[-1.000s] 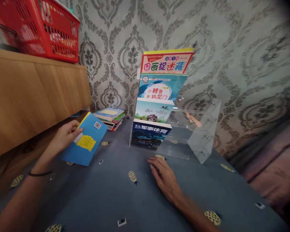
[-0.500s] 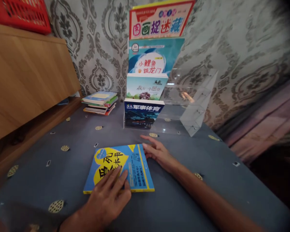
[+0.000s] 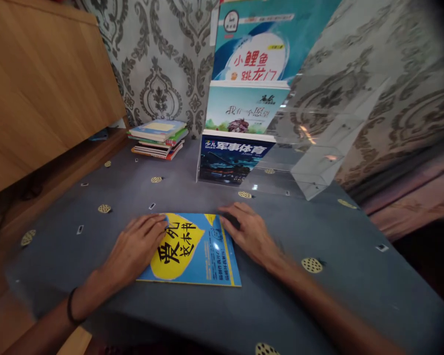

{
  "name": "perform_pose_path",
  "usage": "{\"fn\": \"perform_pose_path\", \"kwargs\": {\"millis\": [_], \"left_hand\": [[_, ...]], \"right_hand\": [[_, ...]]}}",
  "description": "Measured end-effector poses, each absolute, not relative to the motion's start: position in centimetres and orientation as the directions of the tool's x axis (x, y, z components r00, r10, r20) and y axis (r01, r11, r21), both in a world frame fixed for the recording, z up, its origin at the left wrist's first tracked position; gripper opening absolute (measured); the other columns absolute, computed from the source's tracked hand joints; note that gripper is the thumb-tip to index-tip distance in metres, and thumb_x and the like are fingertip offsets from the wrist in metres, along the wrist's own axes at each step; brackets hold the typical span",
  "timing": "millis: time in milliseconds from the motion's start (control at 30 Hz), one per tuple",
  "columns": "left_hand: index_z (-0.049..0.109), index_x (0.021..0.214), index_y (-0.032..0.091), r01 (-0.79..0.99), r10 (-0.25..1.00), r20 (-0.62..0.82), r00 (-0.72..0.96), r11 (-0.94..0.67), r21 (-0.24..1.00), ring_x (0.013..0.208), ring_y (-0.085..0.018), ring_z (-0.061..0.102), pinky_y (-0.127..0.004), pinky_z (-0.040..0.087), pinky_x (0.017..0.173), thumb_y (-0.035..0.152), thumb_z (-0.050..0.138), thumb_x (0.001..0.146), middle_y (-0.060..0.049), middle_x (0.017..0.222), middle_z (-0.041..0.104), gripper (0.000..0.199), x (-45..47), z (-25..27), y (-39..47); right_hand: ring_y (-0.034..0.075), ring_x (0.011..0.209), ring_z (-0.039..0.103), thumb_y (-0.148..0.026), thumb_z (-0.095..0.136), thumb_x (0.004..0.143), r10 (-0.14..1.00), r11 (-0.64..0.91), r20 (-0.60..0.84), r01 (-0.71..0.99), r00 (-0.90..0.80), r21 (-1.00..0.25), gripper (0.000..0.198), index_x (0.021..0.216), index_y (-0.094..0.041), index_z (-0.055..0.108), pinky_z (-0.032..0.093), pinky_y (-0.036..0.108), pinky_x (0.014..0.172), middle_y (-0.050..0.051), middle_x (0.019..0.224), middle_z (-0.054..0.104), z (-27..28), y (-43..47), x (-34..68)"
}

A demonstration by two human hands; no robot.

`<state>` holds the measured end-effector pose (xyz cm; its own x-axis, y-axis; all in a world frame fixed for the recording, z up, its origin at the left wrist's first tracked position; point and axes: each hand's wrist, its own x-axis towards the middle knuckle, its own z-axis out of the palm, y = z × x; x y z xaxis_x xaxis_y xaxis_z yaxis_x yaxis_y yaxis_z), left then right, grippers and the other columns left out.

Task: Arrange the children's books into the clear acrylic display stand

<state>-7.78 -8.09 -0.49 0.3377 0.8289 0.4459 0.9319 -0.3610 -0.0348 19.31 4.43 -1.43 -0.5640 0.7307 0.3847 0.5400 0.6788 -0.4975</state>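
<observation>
A blue and yellow book (image 3: pixel 210 261) with large Chinese characters lies on the patterned cloth in front of me. My left hand (image 3: pixel 138 244) covers its left side, fingers together and bent over the upper left corner; its thumb is hidden. At the upper right corner is my right hand (image 3: pixel 246 229), its thumb near the book's right edge and its fingers loosely stretched past the top. Behind the book, a clear acrylic rack (image 3: pixel 318 172) holds a dark blue book (image 3: pixel 227 160), a pale green book (image 3: pixel 244 111) and a teal book (image 3: pixel 303 34) in rising tiers.
A pile of several books (image 3: pixel 157 130) lies at the back left, by the wallpapered wall (image 3: pixel 159 88). The wooden cabinet (image 3: pixel 48 84) borders the left side. A grey-blue cloth (image 3: pixel 274 305) with pineapple prints covers the surface. Pink fabric (image 3: pixel 422 192) hangs at the right.
My left hand has moved from the book's front part to its upper left side. My right hand stays at the upper right corner. The view has tilted down and come closer.
</observation>
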Motion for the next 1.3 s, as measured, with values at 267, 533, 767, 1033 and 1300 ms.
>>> {"fn": "perform_pose_path", "kwargs": {"millis": [267, 533, 767, 1033, 1300], "left_hand": [[0.066, 0.12, 0.017, 0.954, 0.84, 0.472, 0.269, -0.299, -0.012, 0.103, -0.023, 0.065, -0.04, 0.055, 0.086, 0.023, 0.042, 0.103, -0.01, 0.113, 0.073, 0.03, -7.8, -1.3, -11.8], [0.067, 0.119, 0.013, 0.958, 0.826, 0.512, 0.237, -0.286, 0.018, 0.107, -0.023, 0.064, -0.039, 0.056, 0.09, 0.019, 0.04, 0.103, -0.01, 0.112, 0.073, 0.032, -7.5, -2.4, -12.1], [0.067, 0.119, 0.015, 0.957, 0.829, 0.528, 0.187, -0.274, 0.092, 0.107, -0.023, 0.064, -0.04, 0.057, 0.087, 0.018, 0.042, 0.103, -0.009, 0.112, 0.073, 0.03, -7.4, -2.6, -12.1], [0.065, 0.127, 0.018, 0.94, 0.816, 0.539, 0.207, -0.318, 0.12, 0.107, -0.023, 0.066, -0.041, 0.058, 0.088, 0.018, 0.045, 0.101, -0.008, 0.113, 0.073, 0.032, -7.7, -2.4, -11.9], [0.068, 0.121, 0.024, 0.866, 0.884, 0.467, 0.024, -0.252, 0.432, 0.094, -0.018, 0.071, -0.031, 0.059, 0.084, 0.024, 0.048, 0.101, -0.004, 0.105, 0.074, 0.028, -9.5, -1.0, -11.5]], "right_hand": [[0.024, 0.133, 0.053, -0.02, 0.041, 0.102, 0.282, 0.913, 0.319, 0.151, -0.905, -0.379, 0.035, 0.132, -0.02, 0.061, 0.045, 0.051, 0.11, 0.011, 0.138, 0.063, 0.2, 1.7, 12.5], [0.022, 0.141, 0.045, -0.012, 0.044, 0.1, 0.16, 0.945, 0.225, 0.084, -0.961, -0.316, 0.039, 0.139, -0.01, 0.053, 0.036, 0.045, 0.119, 0.015, 0.146, 0.056, -1.5, 1.7, 8.1], [0.021, 0.143, 0.042, -0.021, 0.039, 0.105, 0.199, 0.924, 0.21, 0.112, -0.957, -0.364, 0.04, 0.142, -0.014, 0.051, 0.034, 0.047, 0.12, 0.013, 0.149, 0.053, -2.3, 1.7, 7.8], [0.026, 0.148, 0.033, -0.032, 0.048, 0.103, 0.315, 0.905, 0.164, 0.243, -0.935, -0.348, 0.048, 0.146, -0.011, 0.044, 0.03, 0.049, 0.123, 0.016, 0.156, 0.042, -1.4, 0.4, 9.0], [0.024, 0.145, 0.039, -0.029, 0.049, 0.103, 0.27, 0.914, 0.198, 0.186, -0.942, -0.362, 0.04, 0.137, -0.01, 0.053, 0.026, 0.047, 0.125, 0.015, 0.15, 0.052, -0.6, -0.5, 9.4]]}}
